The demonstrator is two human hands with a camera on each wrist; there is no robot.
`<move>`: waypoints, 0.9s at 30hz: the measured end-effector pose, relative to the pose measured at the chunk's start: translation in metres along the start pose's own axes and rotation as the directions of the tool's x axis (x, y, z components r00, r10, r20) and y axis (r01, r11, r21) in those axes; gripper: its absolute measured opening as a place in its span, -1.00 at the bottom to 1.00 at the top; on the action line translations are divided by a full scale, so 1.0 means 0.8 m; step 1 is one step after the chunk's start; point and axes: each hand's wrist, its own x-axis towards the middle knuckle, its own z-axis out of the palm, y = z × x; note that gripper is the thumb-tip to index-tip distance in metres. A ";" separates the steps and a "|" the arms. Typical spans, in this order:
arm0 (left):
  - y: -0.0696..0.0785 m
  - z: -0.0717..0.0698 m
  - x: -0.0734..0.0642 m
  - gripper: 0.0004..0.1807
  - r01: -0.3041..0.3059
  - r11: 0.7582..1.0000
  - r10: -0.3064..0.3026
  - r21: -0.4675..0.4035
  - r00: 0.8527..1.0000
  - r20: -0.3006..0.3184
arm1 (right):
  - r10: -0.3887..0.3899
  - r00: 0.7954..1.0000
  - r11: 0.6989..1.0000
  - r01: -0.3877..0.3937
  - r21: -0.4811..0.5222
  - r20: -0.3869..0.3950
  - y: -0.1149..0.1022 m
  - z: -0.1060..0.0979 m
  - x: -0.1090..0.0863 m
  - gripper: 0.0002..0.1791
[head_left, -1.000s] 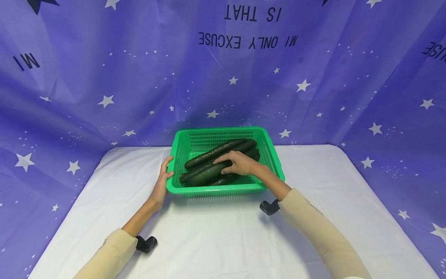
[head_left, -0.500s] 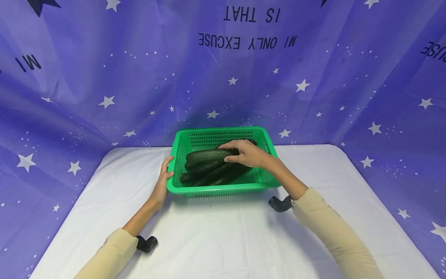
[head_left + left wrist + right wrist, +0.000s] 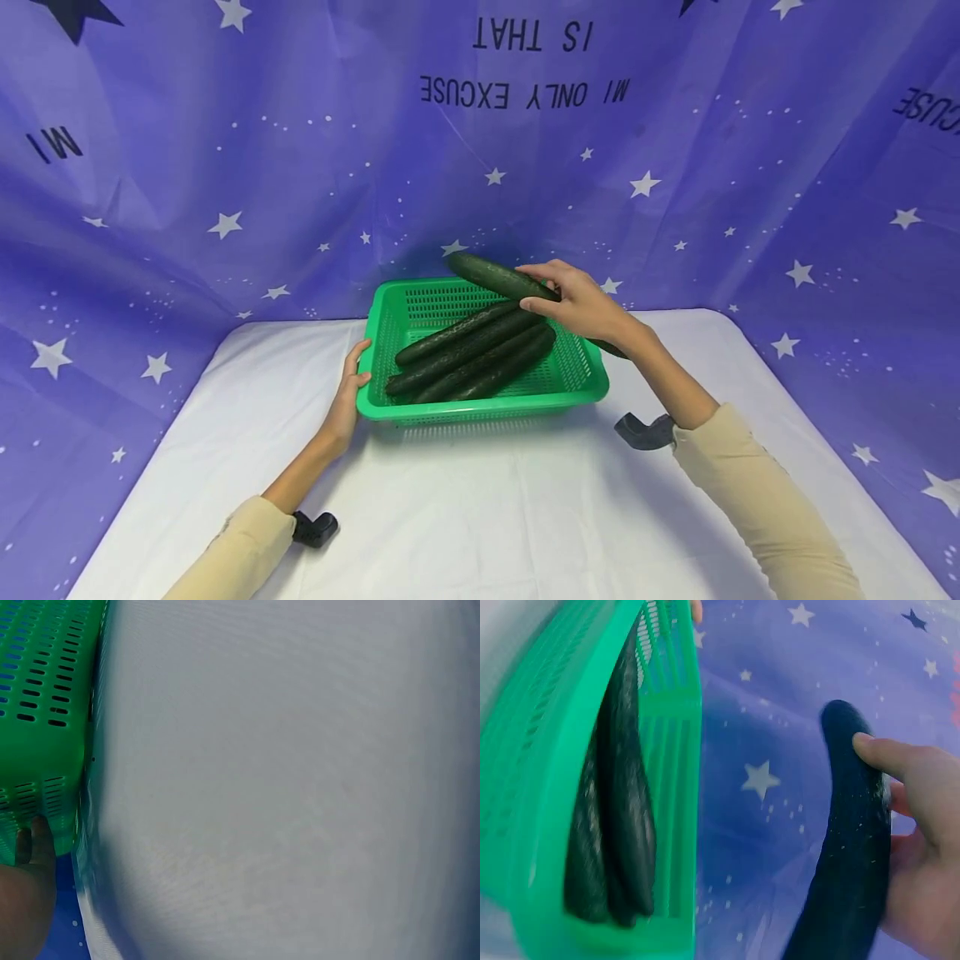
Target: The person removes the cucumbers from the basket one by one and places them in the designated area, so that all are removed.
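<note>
A dark green cucumber (image 3: 487,275) is held up over the back right of the green plastic basket (image 3: 480,409), tilted. My right hand (image 3: 581,302) grips it around the middle, thumb on the near side. In the right wrist view the cucumber (image 3: 847,840) is pinched between thumb and fingers, apart from the basket wall. Several more cucumbers (image 3: 472,354) lie side by side in the basket, slanting up to the right. My left hand (image 3: 347,400) holds the basket's left rim; the left wrist view shows fingers (image 3: 43,844) against its slotted side.
The basket stands at the back of a table with a white cloth (image 3: 480,500). Behind it hangs a purple curtain (image 3: 300,183) with stars and lettering. A black wrist device (image 3: 645,432) sits by the right sleeve, another (image 3: 315,529) by the left.
The right hand has lifted one cucumber from the pile, up and to the right, above the basket's back edge. The left hand stays at the left rim.
</note>
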 end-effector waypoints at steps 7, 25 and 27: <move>-0.002 -0.001 -0.001 -0.30 0.002 1.000 -0.002 -0.001 1.000 0.003 | 0.088 0.989 0.991 -0.076 0.109 -0.115 0.036 -0.018 -0.031 -0.43; -0.003 0.000 -0.001 -0.30 -0.002 1.000 0.002 -0.003 1.000 0.004 | 0.361 0.902 0.903 -0.275 0.330 -0.238 0.124 -0.016 -0.118 -0.34; -0.003 0.000 -0.001 -0.30 0.001 1.000 -0.001 -0.012 1.000 0.006 | 0.394 0.882 0.889 -0.293 0.351 -0.260 0.133 -0.012 -0.125 -0.34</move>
